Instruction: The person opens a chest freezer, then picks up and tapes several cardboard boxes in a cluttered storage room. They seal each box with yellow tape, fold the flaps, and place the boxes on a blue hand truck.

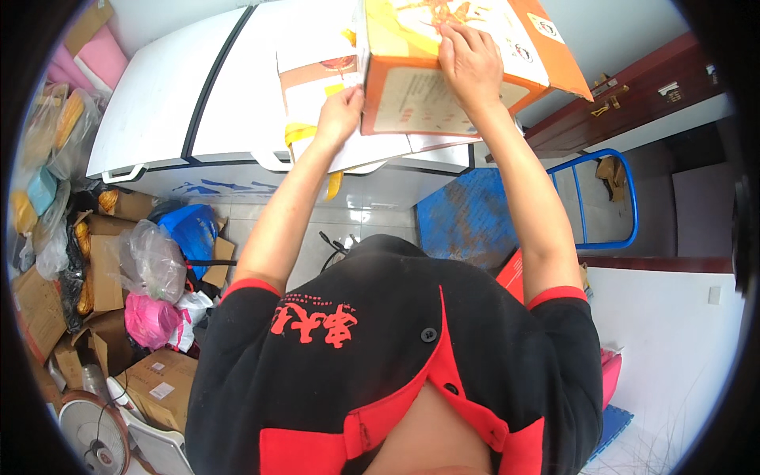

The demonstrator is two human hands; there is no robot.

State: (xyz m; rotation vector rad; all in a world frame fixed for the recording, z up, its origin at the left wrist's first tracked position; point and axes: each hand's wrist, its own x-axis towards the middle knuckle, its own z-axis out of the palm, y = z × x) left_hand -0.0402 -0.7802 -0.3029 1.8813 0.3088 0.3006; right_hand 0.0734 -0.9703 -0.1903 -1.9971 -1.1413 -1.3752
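An orange, yellow and white printed cardboard box [409,98] stands on a white chest freezer [160,89] in front of me. My right hand [475,68] bends its fingers over the box's near top edge. At the box's left edge, my left hand [341,116] has its fingertips drawn together; whether they pinch the cardboard is hidden. Left of that hand lies a brown and white printed carton [309,80] with yellow strips. A pale flat sheet or flap [374,148] reaches out beneath the orange box, over the freezer's front edge.
A blue platform trolley [466,214] with a blue tube handle [634,208] stands at right, near a dark red door [629,98]. Cardboard boxes [157,380], plastic bags [151,261] and a fan [95,433] crowd the left. Cables [335,249] lie on the tiled floor.
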